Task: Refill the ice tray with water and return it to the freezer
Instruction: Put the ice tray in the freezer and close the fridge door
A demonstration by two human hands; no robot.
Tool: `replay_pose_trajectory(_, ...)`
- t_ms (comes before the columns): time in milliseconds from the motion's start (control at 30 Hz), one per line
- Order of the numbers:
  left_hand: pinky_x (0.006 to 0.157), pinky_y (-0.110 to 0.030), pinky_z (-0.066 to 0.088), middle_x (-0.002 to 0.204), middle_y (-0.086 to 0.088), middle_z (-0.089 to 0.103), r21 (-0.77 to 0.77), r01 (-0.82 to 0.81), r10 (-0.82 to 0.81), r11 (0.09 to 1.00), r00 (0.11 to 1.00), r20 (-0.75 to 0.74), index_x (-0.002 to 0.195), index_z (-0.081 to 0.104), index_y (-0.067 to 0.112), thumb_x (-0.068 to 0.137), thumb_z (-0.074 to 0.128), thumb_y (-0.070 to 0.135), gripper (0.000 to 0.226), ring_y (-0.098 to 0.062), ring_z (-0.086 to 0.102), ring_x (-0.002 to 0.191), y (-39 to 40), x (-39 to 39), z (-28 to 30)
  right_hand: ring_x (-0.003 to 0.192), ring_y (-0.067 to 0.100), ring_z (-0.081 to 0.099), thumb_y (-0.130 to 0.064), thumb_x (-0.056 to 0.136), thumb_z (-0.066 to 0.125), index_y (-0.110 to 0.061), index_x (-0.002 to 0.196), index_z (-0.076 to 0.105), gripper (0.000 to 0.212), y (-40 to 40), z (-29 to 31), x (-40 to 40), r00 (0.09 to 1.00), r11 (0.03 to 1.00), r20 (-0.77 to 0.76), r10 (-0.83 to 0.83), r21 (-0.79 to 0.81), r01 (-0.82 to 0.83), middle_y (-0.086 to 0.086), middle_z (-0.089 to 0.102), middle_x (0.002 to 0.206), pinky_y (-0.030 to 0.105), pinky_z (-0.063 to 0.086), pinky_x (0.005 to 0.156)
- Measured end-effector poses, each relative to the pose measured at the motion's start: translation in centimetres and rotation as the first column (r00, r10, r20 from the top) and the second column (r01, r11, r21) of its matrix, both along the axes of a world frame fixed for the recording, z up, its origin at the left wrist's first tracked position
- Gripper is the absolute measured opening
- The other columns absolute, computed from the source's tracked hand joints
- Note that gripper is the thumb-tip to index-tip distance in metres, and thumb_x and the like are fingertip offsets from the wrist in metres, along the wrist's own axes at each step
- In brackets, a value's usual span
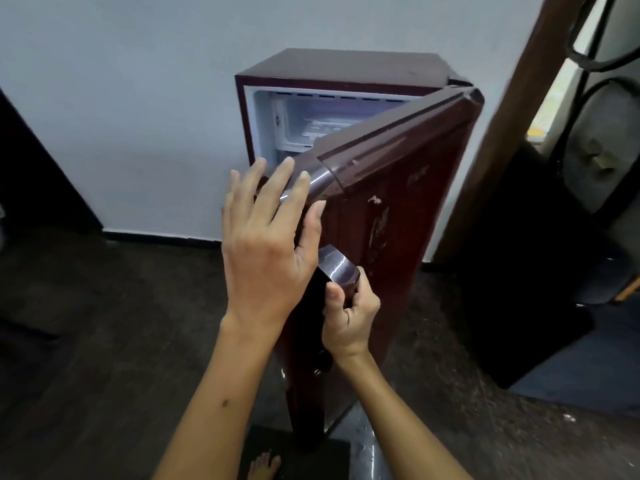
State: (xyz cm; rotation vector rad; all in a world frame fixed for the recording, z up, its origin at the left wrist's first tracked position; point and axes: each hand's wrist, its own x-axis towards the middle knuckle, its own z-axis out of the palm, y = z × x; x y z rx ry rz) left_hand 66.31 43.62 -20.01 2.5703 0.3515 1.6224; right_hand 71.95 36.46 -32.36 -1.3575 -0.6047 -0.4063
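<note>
The pale ice tray [323,128] is seen lying in the freezer compartment behind the glossy maroon fridge door [391,202], long axis sideways. The door's handle [341,271] is gripped by the right hand [349,317]; the left hand [266,244], fingers straight, lies nearer the tray.

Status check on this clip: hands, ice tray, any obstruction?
Left hand open, flat at fridge door edge. Right hand grips door handle. Ice tray in freezer compartment. Door half open, partly blocking it.

Ice tray [323,128] inside freezer compartment [294,116], behind door [391,202].
</note>
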Motion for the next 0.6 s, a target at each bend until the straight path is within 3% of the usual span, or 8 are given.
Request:
replay_pose_trajectory(100,0.113,-0.045,0.027,0.128,-0.014,0.061,0.006,-0.025,0.025,1.000,0.997,-0.069,0.118,0.065,0.004,0.095,0.053,0.028,0.035,-0.033,0.051,0.125,3.4,0.7,0.5,0.048,0.004,0.047,-0.067,0.084,0.049,-0.001,0.070,0.051,0.067,3.7,-0.1,0.7,1.000,1.000,0.020,0.018,-0.020,-0.017,-0.013,0.048,0.055,0.025,0.040,0.045)
replay_pose_trajectory(200,0.114,-0.044,0.024,0.131,-0.015,0.058,0.022,-0.020,0.022,1.000,0.991,-0.135,0.122,0.061,0.003,0.095,0.055,0.024,0.035,-0.032,0.050,0.127,7.2,2.0,0.9,0.051,-0.001,0.051,-0.061,0.083,0.058,-0.001,0.073,0.053,0.061,7.7,-0.5,1.8,0.999,0.999,-0.005,0.037,-0.033,-0.037,-0.016,0.055,0.058,0.021,0.043,0.046)
replay_pose_trajectory(300,0.115,-0.043,0.021,0.134,-0.016,0.055,0.036,-0.009,0.016,0.999,0.984,-0.177,0.127,0.057,0.002,0.094,0.056,0.019,0.037,-0.031,0.047,0.130,11.2,3.6,0.8,0.057,0.002,0.060,-0.051,0.083,0.064,-0.001,0.080,0.059,0.051,11.8,-0.7,3.1,0.998,0.998,-0.036,0.052,-0.030,-0.053,-0.014,0.062,0.065,0.025,0.050,0.052)
replay_pose_trajectory(400,0.116,-0.041,0.020,0.139,-0.016,0.051,0.026,0.019,-0.014,0.999,0.982,-0.189,0.131,0.053,0.002,0.095,0.054,0.017,0.040,-0.031,0.042,0.134,14.9,5.5,0.5,0.052,0.001,0.056,-0.038,0.082,0.067,-0.004,0.077,0.059,0.036,15.6,-0.8,4.6,0.999,0.998,-0.029,0.017,-0.063,-0.019,-0.014,0.058,0.062,0.020,0.047,0.050)
replay_pose_trajectory(533,0.118,-0.038,0.015,0.145,-0.015,0.044,-0.041,0.087,-0.093,0.995,0.980,-0.178,0.137,0.046,0.002,0.097,0.050,0.017,0.043,-0.029,0.033,0.139,19.6,8.7,0.0,0.054,0.017,0.060,-0.033,0.079,0.065,-0.002,0.079,0.059,0.032,20.2,-0.7,6.7,0.997,0.994,-0.077,-0.006,-0.106,-0.002,0.004,0.063,0.063,0.039,0.051,0.053)
replay_pose_trajectory(600,0.119,-0.036,0.013,0.146,-0.014,0.042,-0.058,0.116,-0.124,0.992,0.977,-0.176,0.138,0.043,0.003,0.098,0.047,0.019,0.043,-0.028,0.031,0.140,21.8,10.3,-0.2,0.054,0.017,0.059,-0.033,0.077,0.065,-0.004,0.078,0.059,0.029,22.2,-0.7,7.8,0.996,0.992,-0.082,-0.029,-0.122,0.019,0.003,0.062,0.063,0.040,0.051,0.054)
